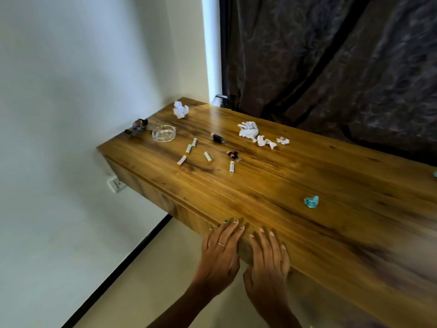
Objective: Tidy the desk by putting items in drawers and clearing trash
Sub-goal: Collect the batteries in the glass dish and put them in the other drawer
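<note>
Your left hand (221, 252) lies flat with fingers straight and spread, tips touching the near edge of the desk (295, 209), holding nothing. Your right hand (268, 263) sits just beside it, fingers straight too, resting on the same edge. Out on the desk, five batteries (207, 156) lie scattered toward the far left, near a glass ashtray (163, 133). Two small black gadgets (218, 138) lie among them. Crumpled white paper (181, 110) sits at the far corner, more white paper wads (249, 131) to the right. A blue scrap (311, 201) lies nearer you, well apart.
</note>
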Demonstrator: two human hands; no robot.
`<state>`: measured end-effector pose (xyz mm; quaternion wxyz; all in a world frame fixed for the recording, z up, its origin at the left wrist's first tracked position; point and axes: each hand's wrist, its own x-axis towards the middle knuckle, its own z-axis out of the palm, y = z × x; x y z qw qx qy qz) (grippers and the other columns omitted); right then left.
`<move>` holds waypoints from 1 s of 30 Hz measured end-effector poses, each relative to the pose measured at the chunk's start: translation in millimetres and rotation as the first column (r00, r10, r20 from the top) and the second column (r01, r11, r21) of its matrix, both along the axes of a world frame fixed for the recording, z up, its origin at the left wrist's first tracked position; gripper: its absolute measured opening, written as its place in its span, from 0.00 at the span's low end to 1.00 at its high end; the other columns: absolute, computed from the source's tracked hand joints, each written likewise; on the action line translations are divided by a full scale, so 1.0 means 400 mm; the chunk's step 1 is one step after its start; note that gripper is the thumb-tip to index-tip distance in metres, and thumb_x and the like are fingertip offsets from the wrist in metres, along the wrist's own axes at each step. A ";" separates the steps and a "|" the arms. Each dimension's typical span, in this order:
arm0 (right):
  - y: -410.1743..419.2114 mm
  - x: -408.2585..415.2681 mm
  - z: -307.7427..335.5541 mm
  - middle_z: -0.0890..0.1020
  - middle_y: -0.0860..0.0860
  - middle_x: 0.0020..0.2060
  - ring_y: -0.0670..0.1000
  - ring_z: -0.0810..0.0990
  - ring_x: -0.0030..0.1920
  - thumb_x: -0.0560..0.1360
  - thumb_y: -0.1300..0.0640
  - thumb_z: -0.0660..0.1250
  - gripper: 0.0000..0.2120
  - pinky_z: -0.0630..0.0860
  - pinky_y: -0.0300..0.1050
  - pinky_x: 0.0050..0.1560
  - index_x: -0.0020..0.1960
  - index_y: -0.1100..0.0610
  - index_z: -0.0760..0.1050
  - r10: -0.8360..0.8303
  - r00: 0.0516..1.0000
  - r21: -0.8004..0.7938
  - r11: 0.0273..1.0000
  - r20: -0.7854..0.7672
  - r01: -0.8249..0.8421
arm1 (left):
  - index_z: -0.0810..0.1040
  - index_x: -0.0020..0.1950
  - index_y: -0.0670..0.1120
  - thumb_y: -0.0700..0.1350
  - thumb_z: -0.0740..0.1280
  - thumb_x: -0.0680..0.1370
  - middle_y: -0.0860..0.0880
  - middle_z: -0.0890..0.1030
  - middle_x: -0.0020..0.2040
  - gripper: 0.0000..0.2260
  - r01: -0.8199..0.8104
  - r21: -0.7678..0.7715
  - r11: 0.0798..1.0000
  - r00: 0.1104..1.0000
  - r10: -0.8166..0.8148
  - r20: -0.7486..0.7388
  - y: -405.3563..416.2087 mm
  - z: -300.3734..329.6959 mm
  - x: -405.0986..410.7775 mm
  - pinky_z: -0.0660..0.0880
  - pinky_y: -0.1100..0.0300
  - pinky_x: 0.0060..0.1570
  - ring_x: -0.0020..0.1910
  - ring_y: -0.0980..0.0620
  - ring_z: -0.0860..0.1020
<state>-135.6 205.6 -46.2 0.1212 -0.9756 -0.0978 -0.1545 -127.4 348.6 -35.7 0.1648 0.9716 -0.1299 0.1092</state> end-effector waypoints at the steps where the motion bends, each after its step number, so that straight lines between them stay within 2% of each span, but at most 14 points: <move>1: 0.017 0.010 0.007 0.76 0.56 0.64 0.56 0.65 0.67 0.56 0.56 0.73 0.38 0.60 0.57 0.64 0.65 0.53 0.66 0.016 1.000 0.010 1.000 -0.019 -0.016 | 0.63 0.73 0.51 0.51 0.60 0.75 0.51 0.65 0.73 0.26 -0.022 -0.010 1.000 1.000 0.022 -0.013 0.019 0.000 0.009 0.51 0.52 0.71 0.73 0.52 0.59; 3: 0.047 0.029 0.019 0.77 0.56 0.63 0.56 0.65 0.67 0.56 0.55 0.72 0.37 0.60 0.56 0.63 0.64 0.53 0.66 0.043 0.999 0.004 0.999 -0.026 -0.043 | 0.58 0.75 0.53 0.53 0.58 0.76 0.53 0.62 0.74 0.27 -0.057 -0.036 0.998 0.998 0.055 -0.035 0.057 -0.001 0.030 0.46 0.53 0.72 0.74 0.54 0.56; 6: 0.094 0.067 0.028 0.76 0.55 0.64 0.55 0.65 0.67 0.58 0.55 0.71 0.35 0.60 0.56 0.64 0.64 0.53 0.67 0.056 0.998 0.011 0.998 -0.034 -0.056 | 0.55 0.75 0.54 0.53 0.58 0.76 0.54 0.61 0.75 0.28 -0.091 -0.074 0.993 0.995 0.089 -0.041 0.114 -0.003 0.073 0.45 0.53 0.72 0.75 0.54 0.54; 10: 0.177 0.128 0.036 0.76 0.54 0.64 0.54 0.65 0.67 0.63 0.53 0.60 0.27 0.69 0.58 0.62 0.63 0.51 0.68 0.025 0.999 0.042 0.999 -0.022 -0.024 | 0.57 0.75 0.53 0.54 0.56 0.77 0.53 0.63 0.74 0.26 -0.089 -0.101 0.991 0.996 0.088 -0.022 0.193 -0.011 0.148 0.45 0.53 0.72 0.74 0.54 0.55; 14: 0.292 0.194 0.033 0.76 0.52 0.63 0.52 0.64 0.66 0.63 0.52 0.65 0.26 0.67 0.55 0.59 0.62 0.49 0.69 -0.077 0.993 0.068 0.994 -0.092 0.083 | 0.62 0.73 0.52 0.54 0.55 0.79 0.52 0.66 0.73 0.23 -0.037 -0.093 0.995 0.999 0.037 0.004 0.309 -0.040 0.238 0.50 0.51 0.71 0.73 0.53 0.59; 18: 0.429 0.242 0.021 0.76 0.52 0.64 0.51 0.65 0.66 0.69 0.49 0.56 0.21 0.72 0.57 0.58 0.62 0.49 0.69 -0.167 0.976 0.104 0.978 -0.138 0.182 | 0.63 0.72 0.52 0.53 0.56 0.79 0.52 0.68 0.71 0.21 0.017 -0.138 0.990 1.000 -0.015 0.016 0.444 -0.064 0.328 0.53 0.53 0.70 0.71 0.54 0.62; 20: 0.485 0.264 0.024 0.75 0.53 0.64 0.51 0.66 0.65 0.71 0.48 0.56 0.21 0.73 0.57 0.57 0.62 0.50 0.69 -0.205 0.968 0.114 0.968 -0.148 0.222 | 0.65 0.71 0.52 0.53 0.56 0.78 0.52 0.70 0.70 0.21 0.043 -0.152 0.987 0.999 -0.039 0.033 0.505 -0.072 0.364 0.53 0.54 0.70 0.71 0.54 0.63; 22: 0.520 0.287 0.040 0.75 0.53 0.63 0.52 0.69 0.64 0.72 0.48 0.55 0.21 0.73 0.56 0.57 0.63 0.51 0.69 -0.241 0.960 0.144 0.954 -0.145 0.262 | 0.68 0.69 0.50 0.53 0.56 0.78 0.51 0.71 0.69 0.20 0.055 -0.190 0.980 0.997 -0.045 0.056 0.549 -0.070 0.389 0.58 0.52 0.70 0.69 0.54 0.65; 25: 0.542 0.330 0.069 0.75 0.55 0.64 0.55 0.73 0.63 0.74 0.48 0.55 0.22 0.69 0.53 0.59 0.64 0.54 0.71 -0.319 0.940 0.231 0.912 -0.119 0.339 | 0.71 0.66 0.49 0.54 0.56 0.78 0.49 0.74 0.65 0.19 0.019 -0.269 0.963 0.999 -0.010 0.035 0.591 -0.046 0.432 0.68 0.52 0.62 0.64 0.50 0.71; 28: 0.517 0.397 0.105 0.71 0.54 0.67 0.53 0.68 0.68 0.77 0.53 0.58 0.20 0.64 0.51 0.65 0.67 0.56 0.69 -0.349 0.923 0.323 0.865 -0.165 0.384 | 0.70 0.66 0.49 0.53 0.59 0.78 0.48 0.74 0.63 0.18 -0.072 -0.310 0.948 0.997 0.059 -0.053 0.593 -0.003 0.500 0.67 0.55 0.59 0.60 0.49 0.72; 30: 0.489 0.454 0.123 0.71 0.54 0.67 0.53 0.67 0.68 0.79 0.56 0.59 0.18 0.63 0.51 0.67 0.68 0.56 0.69 -0.373 0.911 0.324 0.853 -0.172 0.410 | 0.69 0.66 0.48 0.54 0.60 0.78 0.48 0.76 0.61 0.18 -0.143 -0.318 0.937 0.987 0.110 -0.121 0.585 0.024 0.553 0.68 0.54 0.58 0.59 0.49 0.72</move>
